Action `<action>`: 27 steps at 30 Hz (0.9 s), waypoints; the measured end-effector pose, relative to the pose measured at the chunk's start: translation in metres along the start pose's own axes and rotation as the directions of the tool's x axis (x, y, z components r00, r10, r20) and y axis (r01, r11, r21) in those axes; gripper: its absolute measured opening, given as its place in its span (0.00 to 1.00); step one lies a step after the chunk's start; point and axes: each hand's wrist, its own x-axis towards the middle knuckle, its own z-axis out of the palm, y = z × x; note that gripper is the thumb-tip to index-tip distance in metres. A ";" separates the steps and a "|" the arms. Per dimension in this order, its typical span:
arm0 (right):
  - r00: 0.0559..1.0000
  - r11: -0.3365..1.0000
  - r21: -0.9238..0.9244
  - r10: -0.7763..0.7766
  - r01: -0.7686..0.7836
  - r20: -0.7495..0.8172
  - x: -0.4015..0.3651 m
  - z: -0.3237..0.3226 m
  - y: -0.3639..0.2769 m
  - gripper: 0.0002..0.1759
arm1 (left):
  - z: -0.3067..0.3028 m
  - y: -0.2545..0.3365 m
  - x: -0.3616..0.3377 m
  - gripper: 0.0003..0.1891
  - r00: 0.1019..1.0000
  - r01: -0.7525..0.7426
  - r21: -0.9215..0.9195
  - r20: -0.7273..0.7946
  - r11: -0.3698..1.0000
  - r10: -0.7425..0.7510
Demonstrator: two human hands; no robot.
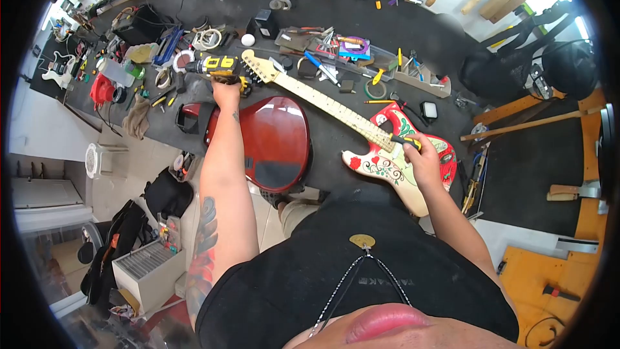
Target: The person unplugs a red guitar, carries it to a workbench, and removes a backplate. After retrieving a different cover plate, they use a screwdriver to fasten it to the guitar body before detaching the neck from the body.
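Note:
My left hand (226, 92) is closed around the grip of a yellow and black power drill (218, 64) near the headstock of a floral electric guitar. That guitar (381, 167), cream and red with painted flowers, lies on the dark bench with its maple neck (323, 103) pointing up and left. At the end of its neck by the body, my right hand (423, 157) grips a small yellow and black screwdriver (407, 142). A dark red guitar body (278, 136) rests at the bench edge, below my left hand and partly behind my left forearm.
Loose tools and parts spread along the bench (361, 10), with a tray (420, 81) at the back right. A yellow tape roll (378, 77) and a small square device (429, 110) lie beyond the floral guitar. A white stool (103, 159) stands on the floor at left.

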 end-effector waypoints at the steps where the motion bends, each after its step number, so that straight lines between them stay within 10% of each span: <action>1: 0.999 0.996 -0.083 -0.043 0.045 0.029 0.004 0.005 -0.005 0.11 | -0.008 0.011 -0.012 0.44 0.996 0.085 0.040 -0.036 0.996 -0.084; 3: 0.986 0.960 -0.231 -0.143 0.159 0.085 0.012 0.016 -0.016 0.10 | -0.019 0.025 -0.037 0.38 0.976 0.179 -0.261 -0.073 0.948 -0.205; 5: 0.944 0.864 -0.386 -0.267 0.324 0.194 0.026 0.032 -0.028 0.16 | -0.045 0.060 -0.090 0.33 0.981 -0.019 -0.275 0.182 0.961 0.072; 9: 0.784 0.712 -0.407 -0.329 0.572 0.526 0.048 0.089 -0.069 0.18 | -0.109 0.169 -0.216 0.27 0.466 -0.630 -0.294 0.596 0.718 0.653; 13: 0.659 0.740 -0.292 -0.261 0.606 0.705 0.061 0.144 -0.090 0.16 | -0.122 0.163 -0.270 0.16 0.573 -0.404 -0.111 0.743 0.908 0.346; 16: 0.526 0.860 -0.011 -0.302 0.510 0.795 0.085 0.174 -0.054 0.16 | -0.136 0.145 -0.285 0.08 0.658 0.123 -0.203 0.750 0.971 0.074; 19: 0.617 0.971 0.028 -0.172 0.236 0.768 0.109 0.181 -0.003 0.17 | -0.160 0.135 -0.299 0.07 0.668 0.270 -0.205 0.743 0.941 -0.029; 21: 0.728 0.553 -0.591 -0.042 0.587 0.684 0.121 0.169 0.020 0.15 | -0.166 0.110 -0.308 0.06 0.716 0.260 -0.257 0.698 0.931 -0.007; 27: 0.694 0.228 -0.664 -0.085 0.712 0.715 0.128 0.151 0.095 0.08 | -0.180 0.093 -0.315 0.06 0.818 0.471 -0.457 0.547 0.754 -0.179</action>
